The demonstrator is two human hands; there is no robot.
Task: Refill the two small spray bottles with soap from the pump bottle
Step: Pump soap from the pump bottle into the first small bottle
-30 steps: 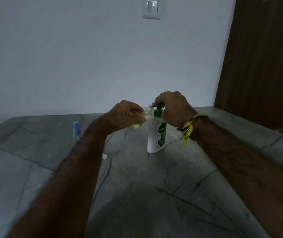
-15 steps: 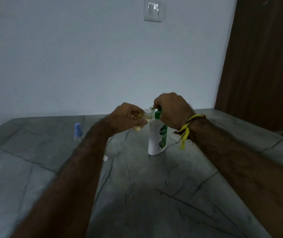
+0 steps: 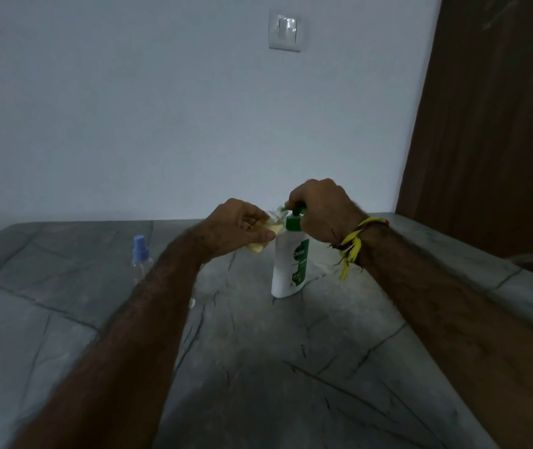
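A white pump bottle [image 3: 288, 260] with a green label and green pump head stands upright on the grey stone counter [image 3: 258, 367]. My right hand [image 3: 320, 209] sits on top of the pump head, fingers curled round it. My left hand [image 3: 239, 226] grips a small clear spray bottle [image 3: 266, 230] holding yellowish soap, tilted with its open neck up against the pump spout. A second small clear spray bottle [image 3: 140, 259] with a blue cap stands upright at the left, apart from both hands.
A small white piece [image 3: 192, 302], possibly a cap, lies on the counter just right of my left forearm. A white wall with a light switch [image 3: 285, 31] rises behind the counter. A brown wooden panel [image 3: 491, 124] stands at the right.
The view has shifted slightly. Both hands keep their hold at the pump spout; my right hand and the pump head look a little higher than a second ago.
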